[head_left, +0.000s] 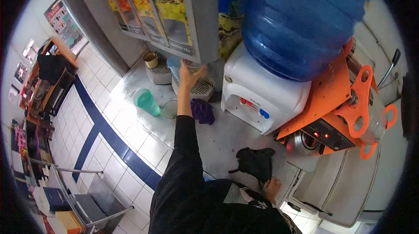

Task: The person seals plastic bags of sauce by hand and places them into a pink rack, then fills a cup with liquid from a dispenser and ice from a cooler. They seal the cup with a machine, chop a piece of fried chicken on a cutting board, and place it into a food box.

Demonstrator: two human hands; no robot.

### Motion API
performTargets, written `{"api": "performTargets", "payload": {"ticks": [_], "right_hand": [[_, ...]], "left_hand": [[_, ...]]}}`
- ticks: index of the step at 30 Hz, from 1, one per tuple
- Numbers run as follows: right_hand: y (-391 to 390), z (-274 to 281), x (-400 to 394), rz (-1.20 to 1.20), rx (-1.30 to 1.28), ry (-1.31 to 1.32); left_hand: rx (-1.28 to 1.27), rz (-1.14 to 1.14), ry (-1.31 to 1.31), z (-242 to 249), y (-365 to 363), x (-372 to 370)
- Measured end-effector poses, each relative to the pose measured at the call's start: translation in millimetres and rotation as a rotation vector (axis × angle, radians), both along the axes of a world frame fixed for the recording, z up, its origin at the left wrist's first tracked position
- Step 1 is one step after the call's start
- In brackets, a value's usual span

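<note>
My left hand (190, 76) reaches under the drink dispenser (170, 11), thumb and fingers around a clear glass (196, 65) above the drip tray (198, 90). Beside it, a light blue cup (173, 64) stands on the same tray. A green cup (147, 102) and a clear drinking glass (170, 110) are on the metal counter to the left of my forearm. A purple cloth (202, 111) lies crumpled just right of my wrist. Low on the right, my right hand (272, 189) rests at the counter edge, fingers laid down beside a black cloth (255, 163).
A white water dispenser (262, 98) carries a large blue water bottle (305, 20). Right of it stands an orange machine (325, 135) with red lights. A tan cup (151, 59) sits on another drip tray. A metal-framed chair (98, 199) is on the tiled floor at left.
</note>
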State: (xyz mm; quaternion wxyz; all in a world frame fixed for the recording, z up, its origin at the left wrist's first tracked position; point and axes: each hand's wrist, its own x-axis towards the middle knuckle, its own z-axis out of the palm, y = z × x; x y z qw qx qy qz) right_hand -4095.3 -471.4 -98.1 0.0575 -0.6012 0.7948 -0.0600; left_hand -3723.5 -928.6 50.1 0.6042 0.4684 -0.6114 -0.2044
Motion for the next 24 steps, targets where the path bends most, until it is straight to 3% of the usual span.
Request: {"api": "performTargets", "payload": {"ticks": [3,5,9,11,12,14,17,20,24], "right_hand": [[20,23,6,-0.226,-0.014,-0.128],[14,35,12,-0.123,-0.213,-0.053],[-22,35,27,-0.09,-0.168,-0.079],[-51,43,38,0.112,-0.263,-0.213],[-60,40,43,0.099,-0.255,-0.217],[-74,29,50,0.181,-0.125,0.014],[-97,35,32,0.218,-0.05,-0.022],[-120,24,9,0.168,-0.108,-0.154],[-93,11,16,0.17,-0.198,-0.036]], "left_hand": [[0.075,0.034,-0.01,19,16,-7],[0.126,0.052,-0.027,22,16,-6],[0.055,0.032,-0.01,0,-1,0],[0.052,0.013,0.009,0,-2,-1],[0.03,0.013,0.01,4,-1,-2],[0.026,-0.002,0.004,10,9,-6],[0.065,-0.062,0.015,24,17,-12],[0.112,0.024,-0.093,30,19,-13],[0.026,0.023,-0.162,2,-7,2]]}}
